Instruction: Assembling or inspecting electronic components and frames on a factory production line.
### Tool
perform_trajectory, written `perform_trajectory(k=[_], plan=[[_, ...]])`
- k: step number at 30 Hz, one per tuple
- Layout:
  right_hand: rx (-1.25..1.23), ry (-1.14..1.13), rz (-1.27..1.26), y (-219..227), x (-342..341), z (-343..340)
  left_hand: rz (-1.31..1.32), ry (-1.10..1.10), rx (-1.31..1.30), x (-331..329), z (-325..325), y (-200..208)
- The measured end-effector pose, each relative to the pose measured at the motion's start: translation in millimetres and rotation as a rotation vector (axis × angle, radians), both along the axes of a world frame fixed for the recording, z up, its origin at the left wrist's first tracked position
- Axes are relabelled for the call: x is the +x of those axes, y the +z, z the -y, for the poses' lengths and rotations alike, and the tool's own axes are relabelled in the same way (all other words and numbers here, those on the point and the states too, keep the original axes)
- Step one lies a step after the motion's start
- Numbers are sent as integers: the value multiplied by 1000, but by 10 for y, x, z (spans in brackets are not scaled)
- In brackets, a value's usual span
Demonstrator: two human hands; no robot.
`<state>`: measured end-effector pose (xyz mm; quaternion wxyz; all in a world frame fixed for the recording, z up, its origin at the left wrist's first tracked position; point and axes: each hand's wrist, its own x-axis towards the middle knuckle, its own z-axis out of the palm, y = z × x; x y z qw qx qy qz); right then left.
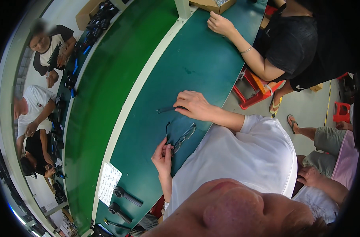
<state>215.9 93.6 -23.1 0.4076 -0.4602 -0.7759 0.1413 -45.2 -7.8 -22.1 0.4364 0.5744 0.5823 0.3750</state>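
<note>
My left hand (162,158) is closed on a pair of glasses (186,135), gripping it by the frame at the near side of the green table. The glasses have a dark frame and clear lenses, and one temple arm sticks up past my fingers. Beyond them, my right hand (195,106) pinches a pair of dark tweezers (165,110). The tweezer tips are slightly apart, point away from me over the tabletop and touch nothing I can see. A short gap lies between the tweezers and the glasses.
On the green table (176,75) lie a white patterned sheet (109,183), two dark round-headed handled devices (127,196) and a thin yellow-ended tool (116,224). A pale rail (142,83) separates a green belt (109,71). A co-worker's hand (221,24) rests near a cardboard box (215,5).
</note>
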Motion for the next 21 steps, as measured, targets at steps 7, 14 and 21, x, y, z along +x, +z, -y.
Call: perform_trajectory(k=[7,14,21], plan=[[-6,-2,0,-13,9,-2,-7,5,-18,11,2,13],[6,3,-16,-21,6,-7,3,9,-20,3,5,2],[7,0,-11,-22,2,-5,7,21,-29,25,7,34]])
